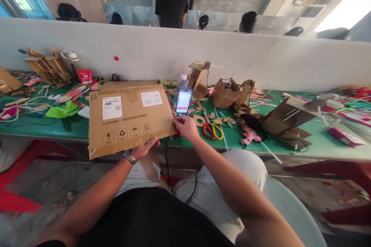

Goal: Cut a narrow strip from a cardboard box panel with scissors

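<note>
Cardboard is running lengthwise along the tabletop's near edge; left hand gripping beneath; right hand pinching its right end.

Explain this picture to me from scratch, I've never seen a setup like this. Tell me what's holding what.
No machine here: these are a person's own bare hands, seen from a camera on their head, looking forward and down. The left hand holds a printed cardboard piece by its lower edge. The right hand is at its right edge; how firmly it grips isn't clear. On the green table lie a lit phone, a clear bottle, yellow-handled scissors, a pink glue gun and cardboard constructions, among scraps. Other people are beyond the white partition.
</note>
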`<state>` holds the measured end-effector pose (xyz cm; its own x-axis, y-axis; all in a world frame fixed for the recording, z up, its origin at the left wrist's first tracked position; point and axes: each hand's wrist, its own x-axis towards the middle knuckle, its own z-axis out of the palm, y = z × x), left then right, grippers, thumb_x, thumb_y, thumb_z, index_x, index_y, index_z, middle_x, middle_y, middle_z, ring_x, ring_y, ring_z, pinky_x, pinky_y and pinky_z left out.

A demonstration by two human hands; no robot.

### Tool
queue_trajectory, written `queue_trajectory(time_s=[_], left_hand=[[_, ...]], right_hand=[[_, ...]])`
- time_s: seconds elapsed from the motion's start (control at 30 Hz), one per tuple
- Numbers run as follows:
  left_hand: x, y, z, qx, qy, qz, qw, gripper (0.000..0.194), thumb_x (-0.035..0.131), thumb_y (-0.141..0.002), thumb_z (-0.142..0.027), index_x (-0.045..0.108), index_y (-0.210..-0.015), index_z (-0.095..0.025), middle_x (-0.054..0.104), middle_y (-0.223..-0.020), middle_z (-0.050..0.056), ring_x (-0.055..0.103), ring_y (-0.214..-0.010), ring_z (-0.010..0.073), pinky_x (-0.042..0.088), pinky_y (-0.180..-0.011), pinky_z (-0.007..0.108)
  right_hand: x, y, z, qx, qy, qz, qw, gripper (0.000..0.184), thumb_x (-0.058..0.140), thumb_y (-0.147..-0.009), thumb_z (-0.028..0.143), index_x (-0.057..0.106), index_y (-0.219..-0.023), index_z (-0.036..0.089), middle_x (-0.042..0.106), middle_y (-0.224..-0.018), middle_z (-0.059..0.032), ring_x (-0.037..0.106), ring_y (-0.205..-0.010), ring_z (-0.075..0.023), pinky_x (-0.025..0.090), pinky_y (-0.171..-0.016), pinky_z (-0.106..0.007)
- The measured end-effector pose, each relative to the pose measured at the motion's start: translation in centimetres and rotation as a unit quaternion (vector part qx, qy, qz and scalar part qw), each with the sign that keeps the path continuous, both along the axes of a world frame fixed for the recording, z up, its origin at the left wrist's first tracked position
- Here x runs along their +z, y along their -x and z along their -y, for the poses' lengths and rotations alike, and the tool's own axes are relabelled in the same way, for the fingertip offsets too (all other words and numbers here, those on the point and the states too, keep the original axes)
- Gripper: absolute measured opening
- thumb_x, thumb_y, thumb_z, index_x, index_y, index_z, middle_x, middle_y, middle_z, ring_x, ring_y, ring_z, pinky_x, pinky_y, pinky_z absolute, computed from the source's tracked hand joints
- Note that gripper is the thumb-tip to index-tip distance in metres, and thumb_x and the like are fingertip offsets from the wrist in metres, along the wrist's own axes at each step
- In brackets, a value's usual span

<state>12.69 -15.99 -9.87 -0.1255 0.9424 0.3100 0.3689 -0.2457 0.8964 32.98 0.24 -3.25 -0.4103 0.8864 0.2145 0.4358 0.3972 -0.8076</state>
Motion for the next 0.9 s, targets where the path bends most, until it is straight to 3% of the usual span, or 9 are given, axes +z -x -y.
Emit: queue_trajectory(time_s=[0.27, 0.57, 0.8, 0.9], left_hand=[[-0.3, 0.1, 0.0, -0.014, 0.005, -0.009, 1.000, 0.046, 0.057, -0.101, -0.062, 0.083, -0.084, -0.028, 0.082, -0.085, 0.003, 0.075, -0.086, 0.0255, 0.058, -0.094, 0.043], [-0.8, -0.5, -0.5, 0.013, 0.012, 0.024, 1.000, 0.055, 0.051, -0.103, -0.066, 0.080, -0.084, -0.024, 0.080, -0.083, 0.004, 0.074, -0.083, 0.0232, 0.059, -0.092, 0.041], [-1.1, -0.6, -0.5, 0.021, 0.006, 0.019, 1.000, 0.048, 0.056, -0.103, -0.061, 0.082, -0.083, -0.026, 0.081, -0.084, 0.003, 0.074, -0.087, 0.0238, 0.056, -0.099, 0.041], [-1.4, -0.6, -0.6, 0.013, 0.009, 0.022, 1.000, 0.050, 0.055, -0.103, -0.063, 0.082, -0.084, -0.026, 0.081, -0.084, 0.005, 0.074, -0.085, 0.0241, 0.058, -0.094, 0.040]], right_hand=[[0.4, 0.0, -0.4, -0.012, 0.008, 0.007, 1.000, 0.020, 0.070, -0.084, 0.036, 0.076, -0.078, 0.018, 0.076, -0.069, -0.0032, 0.068, -0.065, -0.0194, 0.046, -0.059, -0.027], [2.6, 2.7, -2.0, 0.014, -0.024, 0.085, 0.996, 0.013, 0.066, -0.083, 0.025, 0.071, -0.072, 0.019, 0.072, -0.065, -0.0014, 0.061, -0.061, -0.0162, 0.040, -0.058, -0.026], [1.4, 3.0, -0.4, 0.012, -0.104, 0.113, 0.988, 0.008, 0.063, -0.089, 0.020, 0.071, -0.088, 0.020, 0.074, -0.084, -0.0058, 0.063, -0.076, -0.0197, 0.041, -0.067, -0.028], [1.1, 2.7, 0.0, 0.026, -0.116, 0.121, 0.986, 0.010, 0.062, -0.093, 0.018, 0.072, -0.091, 0.018, 0.074, -0.088, -0.0087, 0.064, -0.081, -0.0218, 0.043, -0.072, -0.029]])
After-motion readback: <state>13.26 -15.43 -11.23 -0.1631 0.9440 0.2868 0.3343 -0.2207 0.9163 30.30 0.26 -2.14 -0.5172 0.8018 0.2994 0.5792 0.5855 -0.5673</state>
